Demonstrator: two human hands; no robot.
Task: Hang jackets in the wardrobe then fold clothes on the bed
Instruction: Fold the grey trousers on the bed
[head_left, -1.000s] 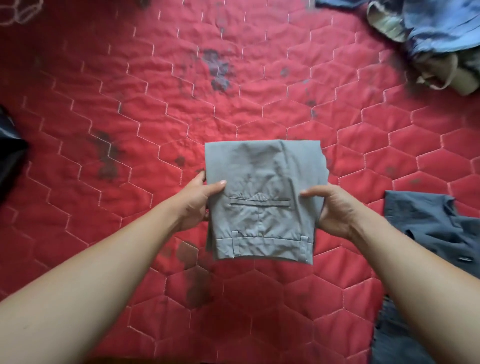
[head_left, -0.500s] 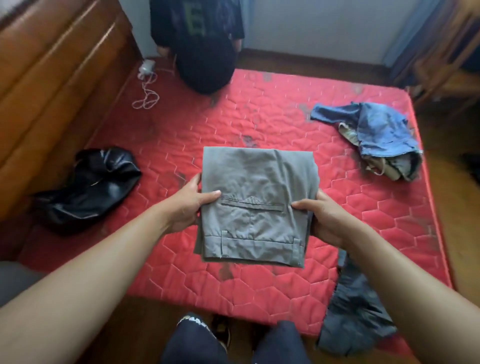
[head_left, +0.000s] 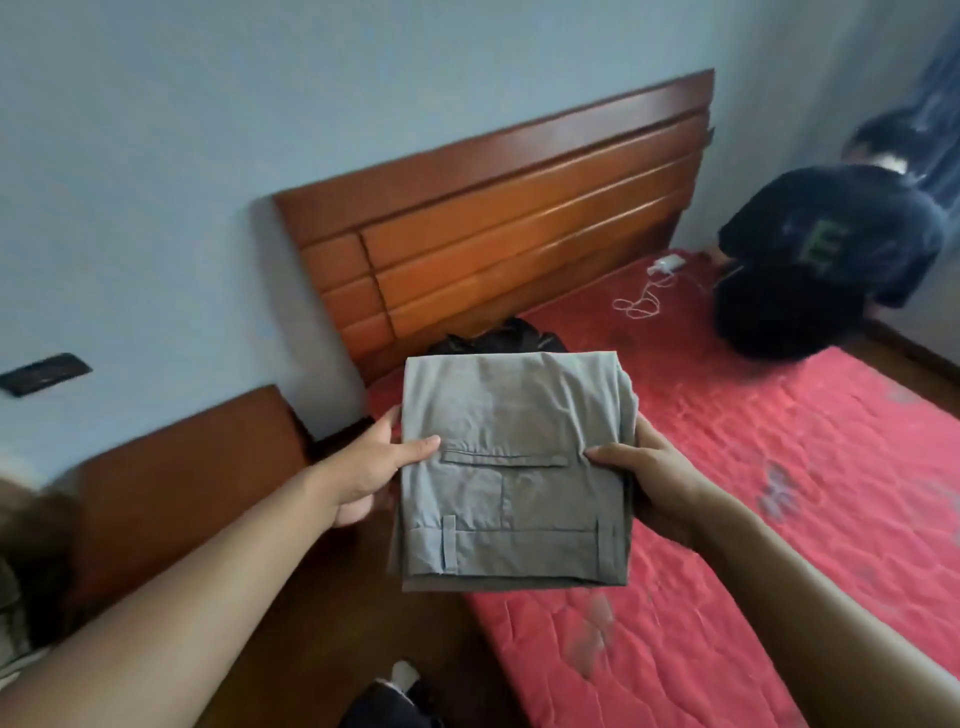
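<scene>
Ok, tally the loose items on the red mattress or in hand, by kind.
Garments: 2, the folded grey trousers gripped by the left hand and right hand, and a crumpled black garment by the wooden headboard.
Chargers: 1, a white charger with its cable.
Total: 3

The grey trousers (head_left: 511, 467) are folded into a flat rectangle, back pocket and belt-looped waistband facing up. They are off the red bed (head_left: 779, 467), over its side edge near the headboard corner. The left hand (head_left: 371, 467) and right hand (head_left: 654, 483) pinch opposite sides.
</scene>
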